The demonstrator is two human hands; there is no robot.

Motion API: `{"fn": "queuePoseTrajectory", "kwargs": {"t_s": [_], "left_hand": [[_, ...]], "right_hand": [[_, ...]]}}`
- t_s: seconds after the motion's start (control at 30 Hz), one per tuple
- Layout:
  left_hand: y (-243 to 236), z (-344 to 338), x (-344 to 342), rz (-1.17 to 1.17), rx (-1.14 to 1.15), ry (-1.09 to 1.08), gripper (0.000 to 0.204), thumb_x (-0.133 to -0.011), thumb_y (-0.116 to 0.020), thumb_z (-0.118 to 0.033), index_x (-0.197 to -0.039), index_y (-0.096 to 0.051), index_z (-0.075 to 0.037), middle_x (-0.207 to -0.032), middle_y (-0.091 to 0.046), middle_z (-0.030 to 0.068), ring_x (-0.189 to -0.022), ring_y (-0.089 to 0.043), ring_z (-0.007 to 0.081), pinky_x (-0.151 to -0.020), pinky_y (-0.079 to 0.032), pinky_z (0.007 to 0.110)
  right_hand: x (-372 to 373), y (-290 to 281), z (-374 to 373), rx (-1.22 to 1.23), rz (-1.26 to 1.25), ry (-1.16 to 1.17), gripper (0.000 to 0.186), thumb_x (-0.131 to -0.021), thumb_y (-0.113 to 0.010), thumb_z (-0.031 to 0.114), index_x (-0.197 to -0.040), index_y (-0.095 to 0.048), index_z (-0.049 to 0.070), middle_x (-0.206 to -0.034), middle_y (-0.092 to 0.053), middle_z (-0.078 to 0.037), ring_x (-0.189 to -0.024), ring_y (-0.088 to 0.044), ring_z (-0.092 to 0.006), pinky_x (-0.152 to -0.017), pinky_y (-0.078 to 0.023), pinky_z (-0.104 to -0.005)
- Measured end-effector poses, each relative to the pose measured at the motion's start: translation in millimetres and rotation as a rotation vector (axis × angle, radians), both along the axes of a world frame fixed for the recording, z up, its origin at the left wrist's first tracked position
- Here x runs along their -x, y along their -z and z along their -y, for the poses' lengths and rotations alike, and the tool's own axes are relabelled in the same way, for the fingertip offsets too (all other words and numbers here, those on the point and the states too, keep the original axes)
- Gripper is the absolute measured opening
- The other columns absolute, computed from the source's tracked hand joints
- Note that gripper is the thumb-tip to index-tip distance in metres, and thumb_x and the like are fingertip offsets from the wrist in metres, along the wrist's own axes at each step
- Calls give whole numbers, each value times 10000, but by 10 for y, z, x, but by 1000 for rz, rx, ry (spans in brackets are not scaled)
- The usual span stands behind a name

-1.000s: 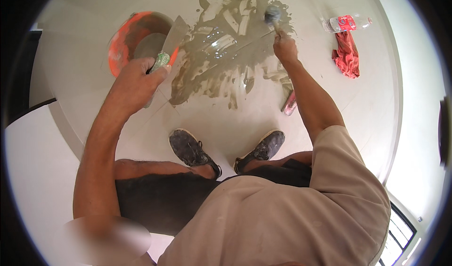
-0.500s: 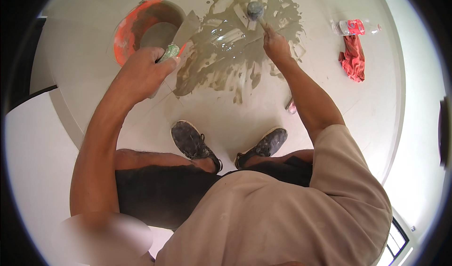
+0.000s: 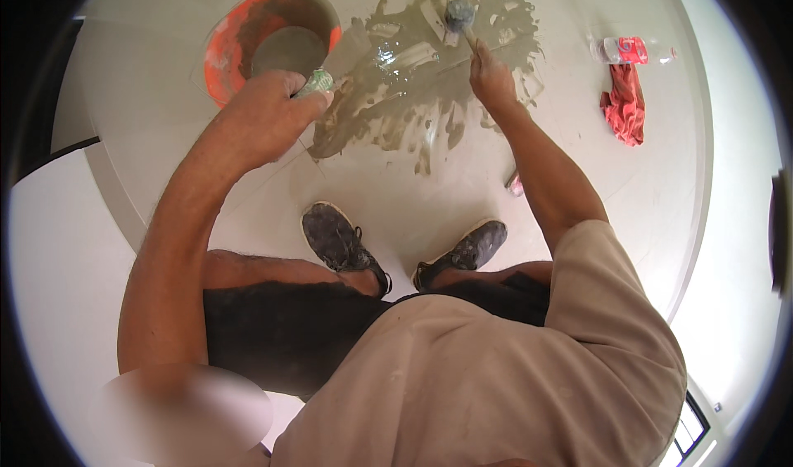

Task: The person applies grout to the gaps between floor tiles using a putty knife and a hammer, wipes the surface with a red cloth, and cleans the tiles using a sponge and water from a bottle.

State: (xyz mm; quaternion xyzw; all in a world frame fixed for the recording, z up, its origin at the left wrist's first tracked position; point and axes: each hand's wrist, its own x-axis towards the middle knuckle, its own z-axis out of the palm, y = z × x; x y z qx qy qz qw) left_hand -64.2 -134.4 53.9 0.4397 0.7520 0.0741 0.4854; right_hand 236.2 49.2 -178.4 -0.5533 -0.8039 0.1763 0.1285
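Note:
My left hand [image 3: 268, 116] is closed around the green-and-white handle of a trowel [image 3: 351, 47]. The trowel's flat grey blade reaches past the fingers, between the bucket and the wet patch. My right hand [image 3: 494, 79], also closed, grips a short-handled tool with a rounded grey head [image 3: 459, 14]; whether it is a brush or a mallet I cannot tell. That head is over the patch of wet grey cement slurry [image 3: 405, 91], which is smeared and streaked on the pale floor. Left of it stands an orange bucket [image 3: 223, 54] holding grey slurry, its inner wall coated.
A clear plastic bottle [image 3: 632, 50] with a red label lies at the far right, beside a crumpled red cloth [image 3: 625, 108]. A small pinkish object [image 3: 515, 184] sits near my right forearm. My shoes [image 3: 330, 236] are just short of the slurry. A pale wall [image 3: 743, 79] runs along the right.
The bucket, slurry and other floor things sit slightly farther right in the view. My left hand has turned a little, with the trowel handle shifting right. Both hands keep their grips.

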Motion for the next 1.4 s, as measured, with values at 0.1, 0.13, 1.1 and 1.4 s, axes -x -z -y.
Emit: {"fn": "queuePoseTrajectory", "kwargs": {"t_s": [0.1, 0.13, 1.1, 1.4], "left_hand": [[-34, -5, -1, -1, -24, -33, 429, -885, -581, -350, -828, -597, 75, -700, -556, 112, -683, -530, 208, -672, -438, 399], [-32, -2, 13, -5, -19, -25, 431, -889, -578, -350, -833, -602, 76, -699, -557, 110, -686, -536, 210, -678, -444, 400], [1111, 257, -824, 513, 355, -188, 200, -943, -643, -258, -1026, -681, -80, -780, -568, 6, -638, -540, 117, -580, -438, 290], [2156, 13, -2465, 1036, 269, -664, 215, -1037, -530, -255, -1015, -584, -48, -738, -627, 94, -475, -467, 120, -421, -320, 267]], "right_hand": [[-44, 76, -95, 41, 39, -6, 381, -985, -525, 234, -1341, -560, 104, -979, -683, -283, -883, -650, -496, -752, -526, -562], [-53, 106, -71, 53, 40, -16, 388, -985, -524, 234, -1348, -551, 100, -979, -684, -283, -878, -651, -498, -750, -526, -563], [-106, 60, -207, 106, 20, 67, 345, -995, -469, 246, -1327, -532, 181, -963, -692, -273, -880, -661, -490, -784, -512, -598], [-148, -3, -201, 76, 47, 13, 305, -997, -480, 269, -1255, -562, 128, -948, -694, -266, -877, -654, -499, -782, -510, -599]]}}
